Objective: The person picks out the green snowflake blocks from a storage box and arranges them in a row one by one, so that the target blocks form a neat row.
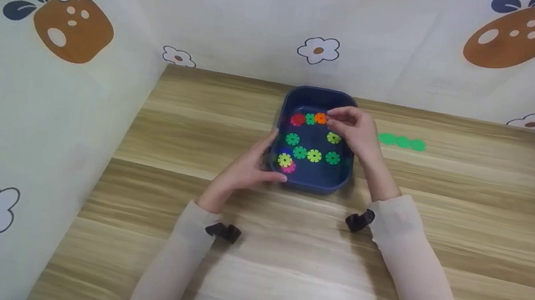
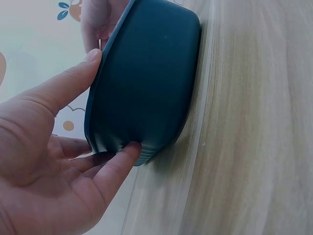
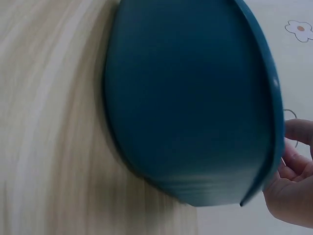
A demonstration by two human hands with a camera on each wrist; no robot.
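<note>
A dark blue plastic bin [image 1: 312, 185] stands on the wooden table with several small notched discs in it, among them a red disc [image 1: 298, 119], a yellow disc [image 1: 314, 155] and a green disc [image 1: 333, 158]. My left hand [image 1: 250, 167] grips the bin's near left corner; in the left wrist view its thumb lies at the rim and its fingers bend round the outside. Over the bin's right side reaches my right hand [image 1: 357, 131], thumb and index tips slightly apart, right at the edge of an orange disc [image 1: 320, 118]. In the right wrist view the bin's wall hides those fingertips.
Right of the bin, a row of green discs [image 1: 402, 142] lies on the wooden table [image 1: 473, 210]. Printed cloth walls [image 1: 248, 27] enclose the table at the back and sides. Small black cameras [image 1: 360, 220] are strapped to both wrists.
</note>
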